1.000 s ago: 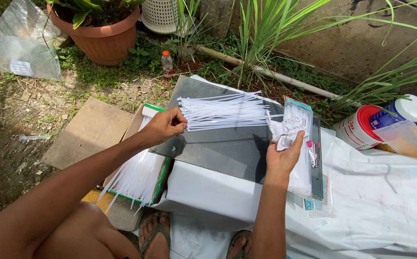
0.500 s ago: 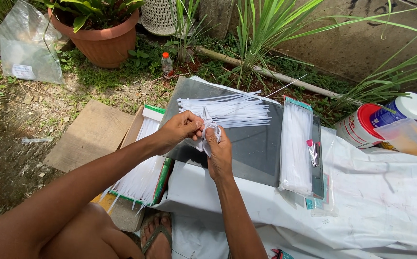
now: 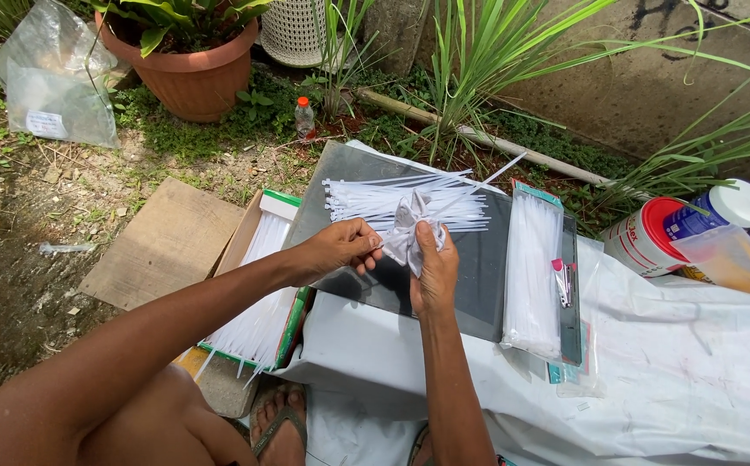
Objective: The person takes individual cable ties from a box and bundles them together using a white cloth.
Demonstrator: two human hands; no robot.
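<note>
Nearest to the camera, one foot in a sandal (image 3: pixel 276 425) shows below the dark board (image 3: pixel 478 276), beside the edge of the white sheet (image 3: pixel 651 380) that covers the surface under the board. The left hand (image 3: pixel 338 250) lies at the left part of the board, its fingers closed in a pinch on the crumpled clear plastic bag (image 3: pixel 409 235). The right hand (image 3: pixel 434 267) is just beside it, over the middle of the board, and its fingers are also closed on the same bag from below. The bag is held up between both hands, above the board.

Behind the bag, on the far part of the board, a loose bundle of white cable ties (image 3: pixel 397 200) lies spread flat. At the right side of the board lies a long packed bag of ties (image 3: pixel 533 272), with a small nail clipper (image 3: pixel 562 283) touching it. Left of the board an open box (image 3: pixel 258 293) holds more white ties. Far beyond the board stands a brown flower pot (image 3: pixel 189 73), and well to the right of the board a red and white tub (image 3: pixel 647 237).
</note>
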